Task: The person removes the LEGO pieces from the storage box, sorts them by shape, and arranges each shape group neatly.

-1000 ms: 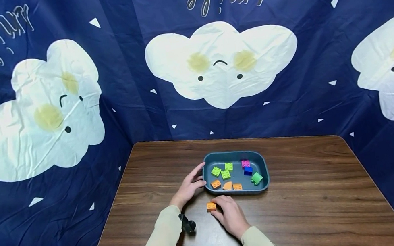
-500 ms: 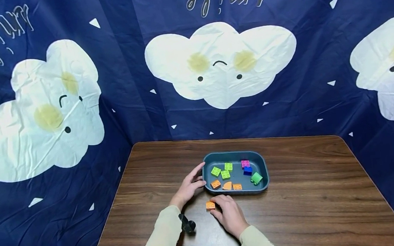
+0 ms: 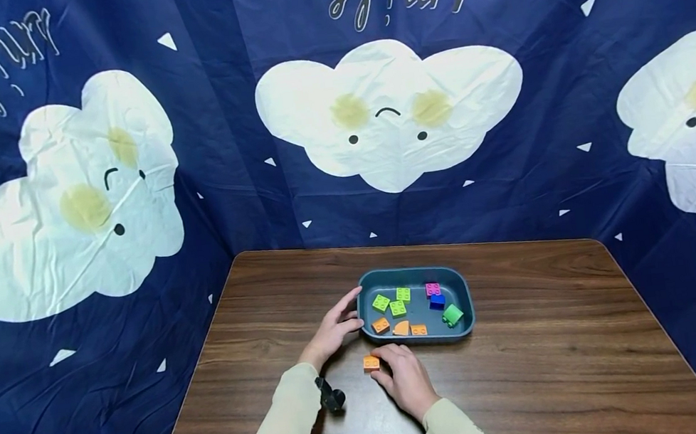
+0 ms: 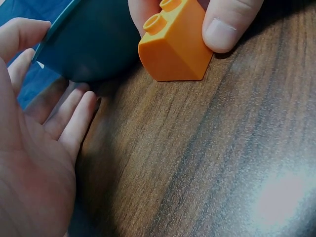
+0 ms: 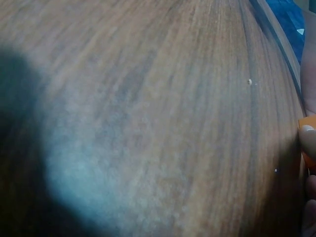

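My right hand [image 3: 407,380] pinches an orange toy brick [image 3: 371,363] between thumb and fingers, just in front of the bin. In the left wrist view this brick [image 4: 175,49] shows studs on top and a slanted side, its lower edge close over the table. My left hand [image 3: 333,335] is spread at the left end of the dark teal bin [image 3: 422,316], fingertips against its rim and wall. Only part of the right hand [image 5: 309,143] enters the right wrist view, at its right edge, with a bit of orange brick.
Inside the bin lie lime bricks [image 3: 398,308], orange bricks [image 3: 419,330], a pink brick [image 3: 433,289], a blue brick [image 3: 438,301] and a green brick [image 3: 452,315]. The wooden table [image 3: 546,316] extends to both sides. Blue cloth [image 3: 244,214] hangs behind it.
The orange brick in my right hand has shifted very slightly up and left, and its front face looks brighter. My left hand and the bin have hardly moved.
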### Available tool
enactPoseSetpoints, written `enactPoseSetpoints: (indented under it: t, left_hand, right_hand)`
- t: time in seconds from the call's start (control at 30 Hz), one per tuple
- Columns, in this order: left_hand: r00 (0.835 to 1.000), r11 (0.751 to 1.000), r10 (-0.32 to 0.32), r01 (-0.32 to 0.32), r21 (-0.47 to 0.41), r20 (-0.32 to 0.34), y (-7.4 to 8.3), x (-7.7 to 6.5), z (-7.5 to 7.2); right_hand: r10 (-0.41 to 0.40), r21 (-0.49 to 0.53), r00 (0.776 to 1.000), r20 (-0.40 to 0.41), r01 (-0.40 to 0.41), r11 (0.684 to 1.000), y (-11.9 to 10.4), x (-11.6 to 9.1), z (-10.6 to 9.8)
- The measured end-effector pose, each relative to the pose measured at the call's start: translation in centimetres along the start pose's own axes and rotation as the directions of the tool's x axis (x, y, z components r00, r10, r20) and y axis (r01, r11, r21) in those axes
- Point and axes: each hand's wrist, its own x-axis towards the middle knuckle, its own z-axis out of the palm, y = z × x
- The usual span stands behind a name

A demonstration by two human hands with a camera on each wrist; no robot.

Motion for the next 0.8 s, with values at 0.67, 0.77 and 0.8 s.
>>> enactPoseSetpoints:
  t: [0.67, 0.77, 0.8]
  left_hand:
    - [1.000, 1.000, 0.022, -0.022, -0.002, 0.007, -0.3, -0.1, 0.0]
    - [1.000, 1.000, 0.030, -0.030, 0.005, 0.006, -0.3, 0.1, 0.0]
    - [1.000, 1.000, 0.030, -0.030, 0.005, 0.007, -0.3, 0.1, 0.0]
  right_hand:
    - [-0.003, 0.095, 0.999, 0.040, -0.001, 0.995, 0.3, -2.6, -2.8]
    - [-0.050, 0.117, 0.999, 0.018, 0.048, 0.992, 0.0, -2.7, -4.7]
    - [-0.081, 0.114, 0.997, -0.005, 0.081, 0.990, -0.1, -2.5, -5.4]
